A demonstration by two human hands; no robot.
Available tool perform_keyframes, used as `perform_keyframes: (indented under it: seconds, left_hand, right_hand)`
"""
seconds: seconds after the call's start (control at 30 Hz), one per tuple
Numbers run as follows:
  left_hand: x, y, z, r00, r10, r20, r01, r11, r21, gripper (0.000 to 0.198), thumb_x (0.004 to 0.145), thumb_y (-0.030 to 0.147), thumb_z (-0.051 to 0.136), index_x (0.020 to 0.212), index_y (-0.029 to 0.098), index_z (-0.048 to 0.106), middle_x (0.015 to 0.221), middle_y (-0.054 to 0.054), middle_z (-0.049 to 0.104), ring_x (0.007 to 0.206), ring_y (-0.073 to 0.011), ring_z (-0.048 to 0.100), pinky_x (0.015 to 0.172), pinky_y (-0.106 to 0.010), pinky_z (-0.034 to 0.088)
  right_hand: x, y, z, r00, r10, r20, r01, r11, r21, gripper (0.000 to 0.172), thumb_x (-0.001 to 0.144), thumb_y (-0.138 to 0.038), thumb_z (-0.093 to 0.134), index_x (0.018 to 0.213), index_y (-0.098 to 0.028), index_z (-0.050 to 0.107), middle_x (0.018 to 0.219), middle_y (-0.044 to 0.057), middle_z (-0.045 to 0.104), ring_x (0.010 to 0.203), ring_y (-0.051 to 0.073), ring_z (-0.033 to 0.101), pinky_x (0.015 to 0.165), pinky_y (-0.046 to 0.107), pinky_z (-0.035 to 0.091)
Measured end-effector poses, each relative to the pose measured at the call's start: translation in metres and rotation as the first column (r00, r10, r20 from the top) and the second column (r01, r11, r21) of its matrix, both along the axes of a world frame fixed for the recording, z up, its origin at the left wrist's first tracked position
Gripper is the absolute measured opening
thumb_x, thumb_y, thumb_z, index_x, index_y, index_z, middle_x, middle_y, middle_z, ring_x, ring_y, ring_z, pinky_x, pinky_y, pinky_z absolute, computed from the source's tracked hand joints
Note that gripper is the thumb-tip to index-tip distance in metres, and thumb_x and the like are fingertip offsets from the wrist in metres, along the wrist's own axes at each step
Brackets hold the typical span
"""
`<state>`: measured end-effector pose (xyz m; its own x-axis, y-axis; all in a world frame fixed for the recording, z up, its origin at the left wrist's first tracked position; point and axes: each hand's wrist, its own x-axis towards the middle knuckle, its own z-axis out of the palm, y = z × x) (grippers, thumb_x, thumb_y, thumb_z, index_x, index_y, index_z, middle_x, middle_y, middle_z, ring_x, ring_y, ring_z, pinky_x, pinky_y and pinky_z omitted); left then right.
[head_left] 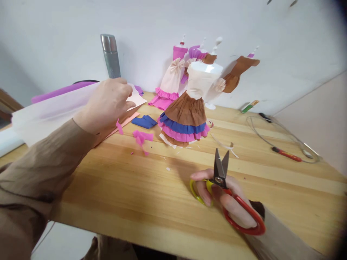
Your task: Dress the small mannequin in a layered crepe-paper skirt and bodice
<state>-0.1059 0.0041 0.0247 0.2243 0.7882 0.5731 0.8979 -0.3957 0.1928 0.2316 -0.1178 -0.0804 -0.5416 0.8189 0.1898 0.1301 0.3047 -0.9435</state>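
My right hand holds scissors with red and yellow handles near the table's front; the blades point away from me and are slightly parted. At the left, my left hand pinches the edge of a pale sheet of paper lying over other coloured sheets. Between and beyond the hands stands a small dress form in a cream top and a layered skirt of brown, blue and pink. Pink scraps and a folded blue piece lie left of the skirt.
Several more dressed forms, one in a pink and cream dress, stand along the wall. A grey flask is at the back left. On the right are a cable, a red-handled tool and a green object. The wooden table ends near me.
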Motion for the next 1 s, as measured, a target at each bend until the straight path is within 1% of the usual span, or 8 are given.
perform_keyframes:
  seconds: [0.17, 0.33, 0.53, 0.73, 0.8, 0.87, 0.93, 1.0]
  left_hand:
    - [0.021, -0.022, 0.015, 0.948, -0.063, 0.312, 0.074, 0.997, -0.023, 0.021, 0.079, 0.03, 0.068, 0.061, 0.02, 0.066, 0.063, -0.003, 0.066, 0.065, -0.0169, 0.059, 0.069, -0.034, 0.049]
    - [0.043, -0.053, 0.022, 0.545, -0.266, 0.795, 0.591, 0.794, -0.139, 0.028, 0.089, 0.036, 0.061, 0.072, 0.017, 0.072, 0.068, -0.004, 0.069, 0.067, -0.0171, 0.066, 0.066, -0.034, 0.055]
    - [0.064, -0.059, 0.006, 0.445, -0.107, 0.889, 0.668, 0.701, -0.25, 0.05, 0.09, 0.06, 0.051, 0.068, 0.018, 0.068, 0.068, -0.006, 0.067, 0.073, -0.0232, 0.07, 0.064, -0.037, 0.057]
    - [0.098, -0.057, -0.024, 0.108, 0.153, 0.982, 0.905, 0.395, -0.161, 0.039, 0.088, 0.048, 0.056, 0.067, 0.017, 0.064, 0.073, -0.005, 0.067, 0.066, -0.0167, 0.065, 0.067, -0.032, 0.054]
    - [0.111, -0.059, -0.034, 0.027, 0.252, 0.967, 0.948, 0.301, -0.105, 0.037, 0.086, 0.045, 0.061, 0.063, 0.016, 0.061, 0.07, -0.003, 0.065, 0.061, -0.0134, 0.062, 0.061, -0.028, 0.051]
    - [0.122, -0.062, -0.043, -0.023, 0.295, 0.955, 0.975, 0.217, -0.044, 0.039, 0.083, 0.044, 0.065, 0.059, 0.015, 0.058, 0.068, -0.003, 0.063, 0.057, -0.0114, 0.06, 0.055, -0.025, 0.048]
    - [0.13, -0.064, -0.051, -0.059, 0.283, 0.957, 0.987, 0.159, 0.014, 0.042, 0.081, 0.044, 0.067, 0.056, 0.013, 0.056, 0.066, -0.003, 0.062, 0.055, -0.0108, 0.06, 0.054, -0.023, 0.047]
    - [0.134, -0.066, -0.056, -0.077, 0.236, 0.969, 0.99, 0.136, 0.046, 0.042, 0.082, 0.043, 0.068, 0.056, 0.012, 0.057, 0.064, -0.003, 0.062, 0.054, -0.0106, 0.06, 0.053, -0.022, 0.047]
  right_hand:
    - [0.003, 0.008, 0.006, 0.952, -0.134, 0.275, 0.051, 0.956, 0.288, 0.044, 0.088, -0.042, 0.063, 0.127, -0.023, 0.062, 0.084, 0.006, 0.07, 0.069, 0.019, 0.066, 0.063, 0.032, 0.053]
    - [-0.004, 0.014, 0.014, 0.714, -0.236, 0.659, -0.13, 0.88, 0.456, 0.064, 0.08, -0.024, 0.063, 0.142, -0.018, 0.052, 0.127, 0.016, 0.067, 0.104, 0.029, 0.07, 0.084, 0.042, 0.058]
    - [0.008, 0.012, 0.028, 0.575, -0.147, 0.805, -0.185, 0.935, 0.303, 0.068, 0.085, -0.021, 0.055, 0.151, -0.019, 0.039, 0.125, 0.016, 0.067, 0.103, 0.026, 0.07, 0.086, 0.038, 0.057]
    - [0.022, 0.016, 0.048, 0.536, -0.131, 0.834, -0.133, 0.962, 0.237, 0.061, 0.084, -0.023, 0.061, 0.143, -0.028, 0.051, 0.121, 0.01, 0.069, 0.101, 0.026, 0.07, 0.084, 0.037, 0.056]
    - [0.019, 0.018, 0.048, 0.543, -0.384, 0.747, 0.079, 0.909, 0.41, 0.042, 0.089, -0.032, 0.058, 0.128, -0.022, 0.065, 0.101, 0.011, 0.074, 0.088, 0.028, 0.071, 0.08, 0.041, 0.055]
    - [0.01, 0.018, 0.044, 0.697, -0.517, 0.496, 0.303, 0.84, 0.45, 0.035, 0.094, -0.04, 0.052, 0.114, -0.018, 0.07, 0.097, 0.013, 0.075, 0.086, 0.026, 0.07, 0.083, 0.044, 0.054]
    - [-0.002, 0.017, 0.038, 0.943, -0.292, 0.156, 0.265, 0.948, 0.175, 0.039, 0.096, -0.048, 0.049, 0.117, -0.02, 0.067, 0.107, 0.012, 0.074, 0.099, 0.025, 0.07, 0.091, 0.044, 0.054]
    - [-0.013, 0.014, 0.033, 0.977, -0.079, -0.196, 0.059, 0.993, -0.107, 0.047, 0.095, -0.055, 0.049, 0.125, -0.021, 0.063, 0.112, 0.011, 0.072, 0.102, 0.024, 0.069, 0.095, 0.046, 0.053]
